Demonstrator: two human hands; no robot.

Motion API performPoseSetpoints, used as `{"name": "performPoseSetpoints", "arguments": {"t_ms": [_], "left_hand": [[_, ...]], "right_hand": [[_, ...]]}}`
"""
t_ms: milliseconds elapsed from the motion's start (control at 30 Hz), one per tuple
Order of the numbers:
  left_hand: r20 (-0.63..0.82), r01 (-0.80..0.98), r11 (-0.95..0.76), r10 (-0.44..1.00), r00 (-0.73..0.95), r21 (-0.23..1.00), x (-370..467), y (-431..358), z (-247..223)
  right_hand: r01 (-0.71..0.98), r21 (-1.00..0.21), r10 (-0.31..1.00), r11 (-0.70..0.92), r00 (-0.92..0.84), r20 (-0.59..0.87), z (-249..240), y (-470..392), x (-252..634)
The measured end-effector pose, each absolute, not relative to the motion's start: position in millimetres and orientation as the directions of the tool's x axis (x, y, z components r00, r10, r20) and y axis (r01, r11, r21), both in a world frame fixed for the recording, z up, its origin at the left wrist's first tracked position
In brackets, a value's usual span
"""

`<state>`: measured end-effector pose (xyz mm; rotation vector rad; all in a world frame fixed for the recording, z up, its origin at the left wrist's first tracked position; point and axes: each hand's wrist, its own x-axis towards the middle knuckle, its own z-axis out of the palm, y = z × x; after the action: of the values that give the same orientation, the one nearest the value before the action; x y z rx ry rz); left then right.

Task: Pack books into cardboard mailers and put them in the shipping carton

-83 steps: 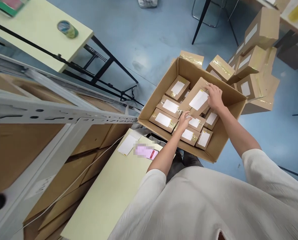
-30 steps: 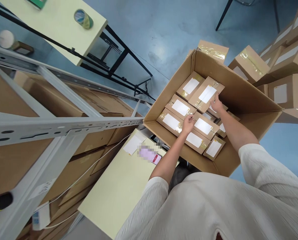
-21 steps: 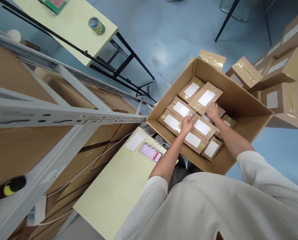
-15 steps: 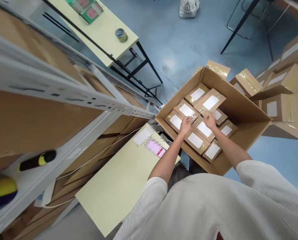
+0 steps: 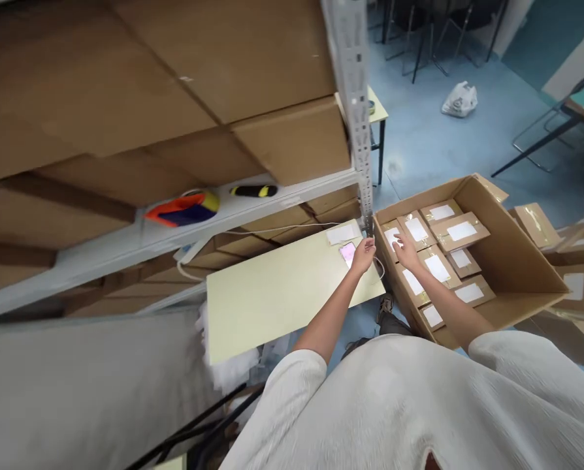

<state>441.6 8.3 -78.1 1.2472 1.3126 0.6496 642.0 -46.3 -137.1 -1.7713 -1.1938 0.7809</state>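
My left hand (image 5: pixel 363 255) is over the right end of the pale yellow table, beside a phone (image 5: pixel 347 254) with a pink screen. Its fingers are curled together, and I cannot make out whether anything small is in them. To its right, my right hand (image 5: pixel 406 253) is over the left part of a large open carton (image 5: pixel 517 261), fingers apart and holding nothing. Small brown boxes with white labels fill the carton's floor; one labelled box (image 5: pixel 460 232) lies on top of others. My right forearm hides part of the boxes.
A metal shelving rack (image 5: pixel 302 189) with cartons stands to the left, holding a black-and-yellow tool (image 5: pixel 253 190) and an orange-and-blue item (image 5: pixel 183 209). White paper (image 5: pixel 343 234) lies on the yellow table (image 5: pixel 272 294). More boxes (image 5: pixel 579 287) are stacked right of the carton. A white bag (image 5: pixel 460 100) sits on the floor.
My view has turned left, bringing more of the rack into sight. Both hands have moved left from the middle boxes, my left hand out of the carton to the table. My right hand's fingers have spread.
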Motion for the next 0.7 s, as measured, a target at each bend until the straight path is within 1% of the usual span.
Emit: {"name": "performPoseSetpoints", "arguments": {"t_ms": [100,267,400,533,700], "left_hand": [[-0.33,0.237,0.296,0.937,0.117,0.925,379,-19,-70],[-0.311,0.18,0.313,0.949,-0.04,0.932,266,-87,-63],[-0.295,0.125,0.327,0.929,-0.221,0.937,173,-152,-58],[-0.268,0.056,0.323,0.858,-0.438,0.945,86,-217,-53],[-0.245,-0.023,0.314,0.692,-0.679,0.949,2,-290,-48]], "right_hand": [[0.459,-0.884,0.974,-0.094,0.224,0.013,-120,-47,587],[0.489,-0.872,1.0,-0.029,0.02,-0.022,-110,-73,479],[0.486,-0.871,0.981,0.074,-0.191,-0.023,-109,-102,382],[0.458,-0.869,0.901,0.187,-0.432,-0.034,-101,-126,282],[0.376,-0.859,0.72,0.348,-0.694,-0.012,-83,-146,170]]}}
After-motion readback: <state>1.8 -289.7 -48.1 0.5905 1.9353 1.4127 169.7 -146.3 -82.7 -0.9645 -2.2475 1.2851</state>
